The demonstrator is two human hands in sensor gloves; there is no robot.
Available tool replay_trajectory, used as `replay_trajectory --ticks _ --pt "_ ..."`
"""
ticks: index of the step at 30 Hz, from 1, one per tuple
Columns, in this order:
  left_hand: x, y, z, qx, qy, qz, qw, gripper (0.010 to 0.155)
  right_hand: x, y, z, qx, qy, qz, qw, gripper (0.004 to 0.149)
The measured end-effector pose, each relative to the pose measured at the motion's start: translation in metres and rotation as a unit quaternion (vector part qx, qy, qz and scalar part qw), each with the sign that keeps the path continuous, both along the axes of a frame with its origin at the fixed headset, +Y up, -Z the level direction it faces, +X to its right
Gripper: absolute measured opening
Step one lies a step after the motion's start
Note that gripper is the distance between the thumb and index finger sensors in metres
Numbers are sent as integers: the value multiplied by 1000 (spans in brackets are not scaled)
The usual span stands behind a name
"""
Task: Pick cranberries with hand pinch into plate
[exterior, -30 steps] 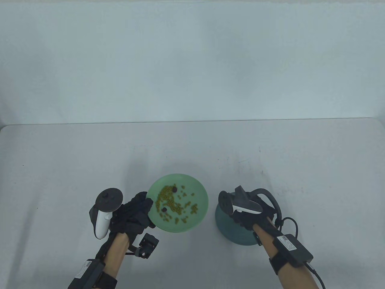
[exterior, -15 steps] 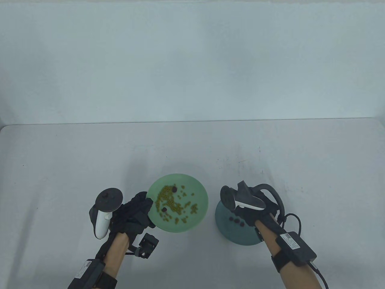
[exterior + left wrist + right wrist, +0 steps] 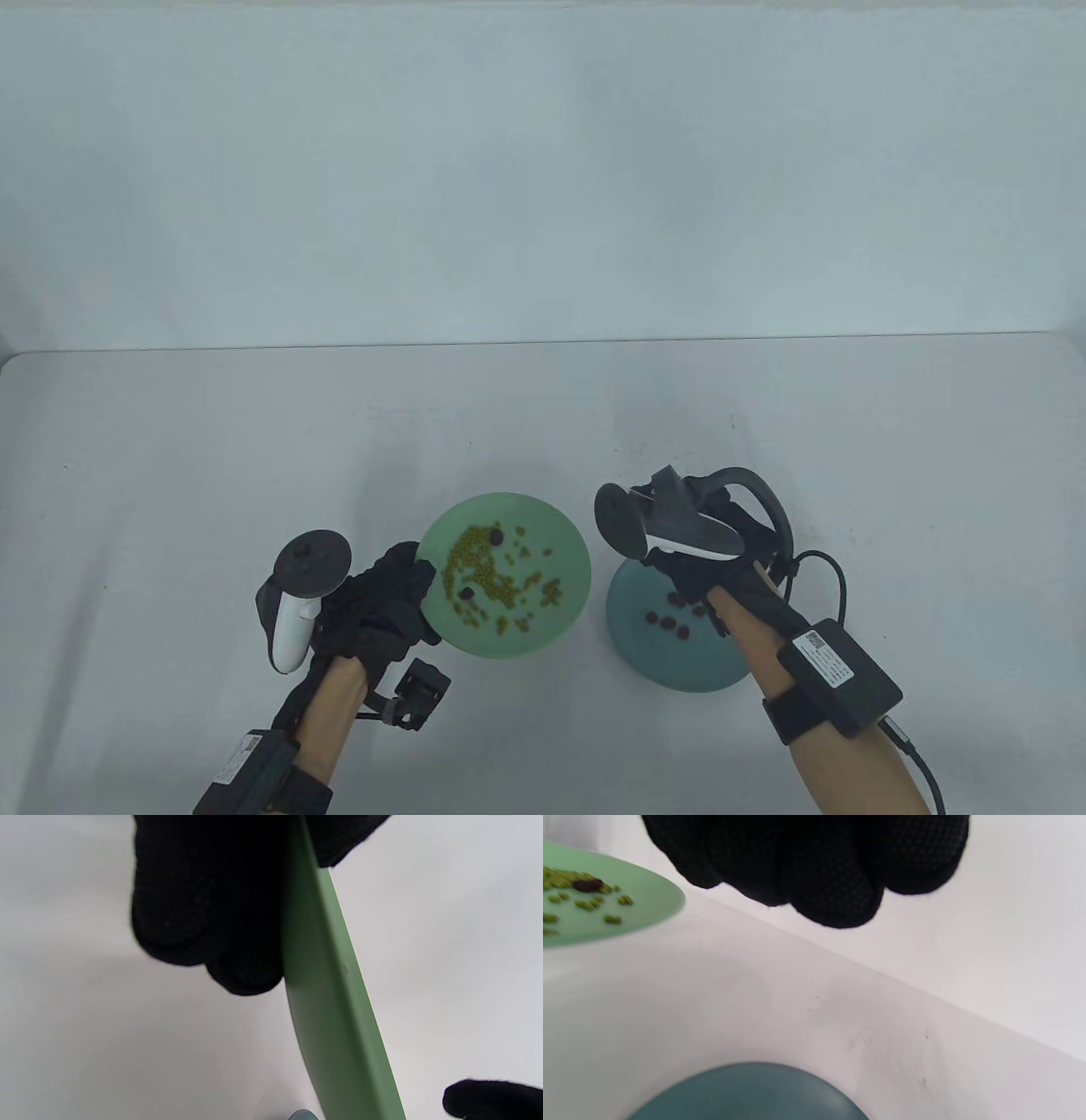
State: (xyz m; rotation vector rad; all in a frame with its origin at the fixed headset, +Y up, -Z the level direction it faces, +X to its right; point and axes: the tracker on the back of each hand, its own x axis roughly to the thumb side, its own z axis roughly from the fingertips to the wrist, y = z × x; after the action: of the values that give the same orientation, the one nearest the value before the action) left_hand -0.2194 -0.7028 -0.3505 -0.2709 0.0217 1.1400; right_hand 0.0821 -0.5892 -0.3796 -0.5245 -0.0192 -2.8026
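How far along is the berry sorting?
Partly done. Several dark cranberries already lie in the blue plate. The left hand holds the green plate by its rim; the right hand hangs above the blue plate. Two dark cranberries remain among the green beans.

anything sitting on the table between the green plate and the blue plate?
Nothing: the table view shows only a bare strip of table between the green plate and the blue plate. The right hand hangs above the blue plate's far edge.
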Motion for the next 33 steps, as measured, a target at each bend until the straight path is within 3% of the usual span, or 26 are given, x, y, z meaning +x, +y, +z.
replay_trajectory --ticks 7,19,33 --pt "1 -1 0 0 -3 -1 1000 52 -43 6 4 7 52 11 999 52" --pt "2 -2 -1 -5 -4 -6 1000 52 -101 -18 -1 -26 102 28 994 54" --pt "2 -2 -1 -4 -4 -2 1000 52 -117 -35 -1 -57 115 62 990 53"
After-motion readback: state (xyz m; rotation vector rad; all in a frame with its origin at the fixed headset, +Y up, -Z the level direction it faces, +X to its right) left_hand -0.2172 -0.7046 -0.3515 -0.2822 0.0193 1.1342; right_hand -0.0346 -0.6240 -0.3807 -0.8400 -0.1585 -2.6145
